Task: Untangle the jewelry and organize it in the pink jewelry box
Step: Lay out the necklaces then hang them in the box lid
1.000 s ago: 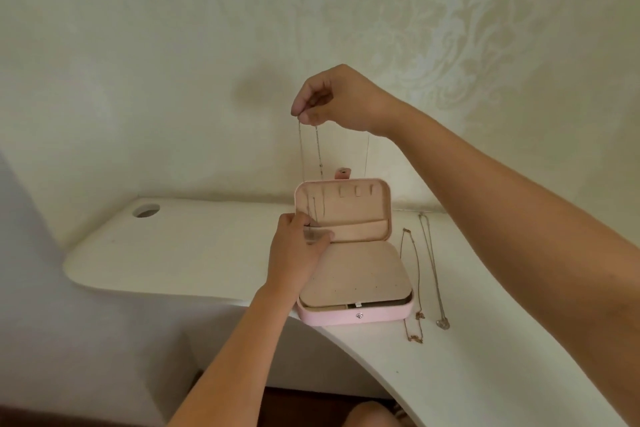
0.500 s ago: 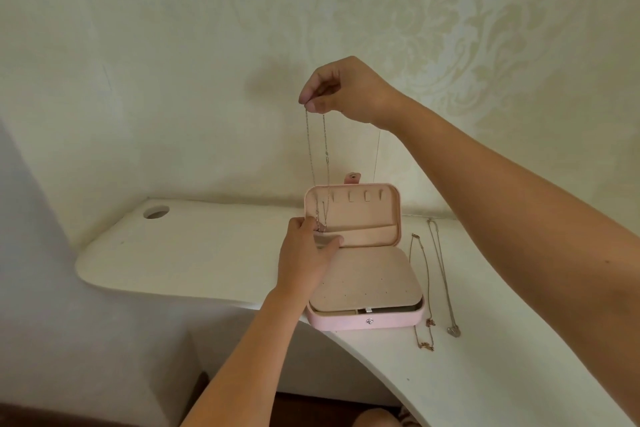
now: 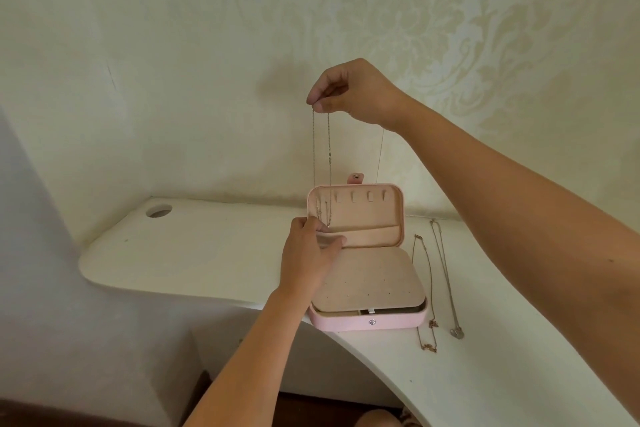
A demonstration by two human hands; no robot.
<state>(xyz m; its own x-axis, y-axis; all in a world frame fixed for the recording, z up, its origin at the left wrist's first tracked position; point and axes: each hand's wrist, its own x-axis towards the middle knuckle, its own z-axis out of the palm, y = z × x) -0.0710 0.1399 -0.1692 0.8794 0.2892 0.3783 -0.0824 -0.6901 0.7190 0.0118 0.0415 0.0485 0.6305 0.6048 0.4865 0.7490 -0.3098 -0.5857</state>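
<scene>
The pink jewelry box [image 3: 367, 322] stands open on the white desk, its lid upright with several small hooks along the top and a pouch below. My right hand [image 3: 353, 92] is raised above the lid's left side and pinches the top of a thin silver chain necklace [image 3: 322, 156], which hangs straight down in two strands. My left hand [image 3: 308, 253] holds the chain's lower end at the left of the lid's pouch. A gold necklace [image 3: 425, 291] and a silver pendant necklace [image 3: 446, 274] lie stretched out to the right of the box.
The white desk [image 3: 214, 246] curves round to the near right and has a round cable hole [image 3: 158, 210] at the back left. A cream patterned wall stands close behind the box. Dark floor shows beneath the desk edge.
The whole view has shifted a little right and down as my head moved. Both hands keep their hold on the chain, with my left hand staying at the lid's pouch.
</scene>
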